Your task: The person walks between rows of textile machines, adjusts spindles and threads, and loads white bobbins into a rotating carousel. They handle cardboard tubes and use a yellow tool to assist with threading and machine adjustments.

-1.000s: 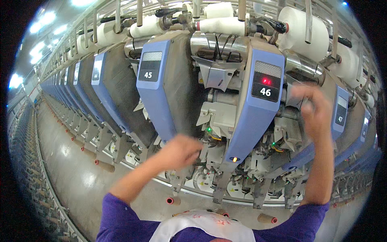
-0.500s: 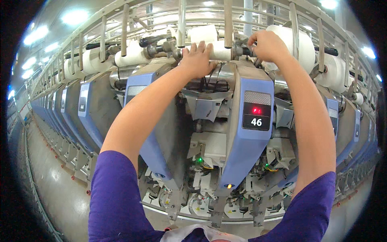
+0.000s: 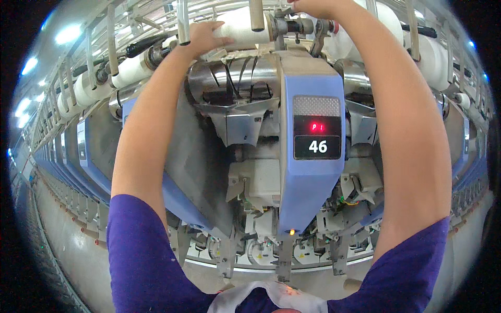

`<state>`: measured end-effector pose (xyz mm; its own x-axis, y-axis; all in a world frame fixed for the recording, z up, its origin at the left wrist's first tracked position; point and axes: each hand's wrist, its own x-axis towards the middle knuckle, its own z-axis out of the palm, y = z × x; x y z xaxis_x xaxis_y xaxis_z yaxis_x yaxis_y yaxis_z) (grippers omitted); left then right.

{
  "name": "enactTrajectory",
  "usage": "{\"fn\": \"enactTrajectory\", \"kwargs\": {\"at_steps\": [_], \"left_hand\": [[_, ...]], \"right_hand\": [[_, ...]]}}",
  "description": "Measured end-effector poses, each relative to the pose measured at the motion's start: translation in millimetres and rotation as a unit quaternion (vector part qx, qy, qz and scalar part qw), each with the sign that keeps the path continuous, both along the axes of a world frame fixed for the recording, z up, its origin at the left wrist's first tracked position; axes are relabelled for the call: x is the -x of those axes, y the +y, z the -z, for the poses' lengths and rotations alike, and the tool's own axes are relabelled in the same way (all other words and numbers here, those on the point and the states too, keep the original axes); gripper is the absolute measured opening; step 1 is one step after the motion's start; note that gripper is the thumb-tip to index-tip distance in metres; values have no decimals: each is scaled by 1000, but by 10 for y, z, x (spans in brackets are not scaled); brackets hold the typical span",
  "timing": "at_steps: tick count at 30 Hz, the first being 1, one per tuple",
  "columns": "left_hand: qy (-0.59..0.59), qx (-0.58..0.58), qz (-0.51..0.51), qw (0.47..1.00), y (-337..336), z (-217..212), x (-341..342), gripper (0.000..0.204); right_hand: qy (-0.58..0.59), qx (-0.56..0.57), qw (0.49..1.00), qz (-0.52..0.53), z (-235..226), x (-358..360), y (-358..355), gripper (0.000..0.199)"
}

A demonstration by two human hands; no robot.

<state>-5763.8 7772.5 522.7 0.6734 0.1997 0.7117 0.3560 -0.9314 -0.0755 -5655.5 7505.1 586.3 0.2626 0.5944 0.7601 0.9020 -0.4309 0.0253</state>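
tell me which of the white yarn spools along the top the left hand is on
The white yarn spool straight above the blue panel with the lit red display; the left hand rests on it, the others run off to either side, untouched.

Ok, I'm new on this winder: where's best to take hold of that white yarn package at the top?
Probably on its bare white side, from the left and below, as the left hand does. The white yarn package lies sideways; its right end sits in the dark holder by the right hand, so only the left side looks free.
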Motion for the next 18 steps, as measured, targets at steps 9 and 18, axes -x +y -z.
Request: {"fn": "enactTrajectory", "kwargs": {"at_steps": [9, 18], "left_hand": [[-14, 184, 111, 977, 178, -92, 183, 47], [-89, -204, 3, 975, -212, 204, -107, 58]], "right_hand": [[5, -10, 1000, -25, 66, 24, -35, 19], [27, -5, 999, -17, 81, 8, -17, 18]]}}
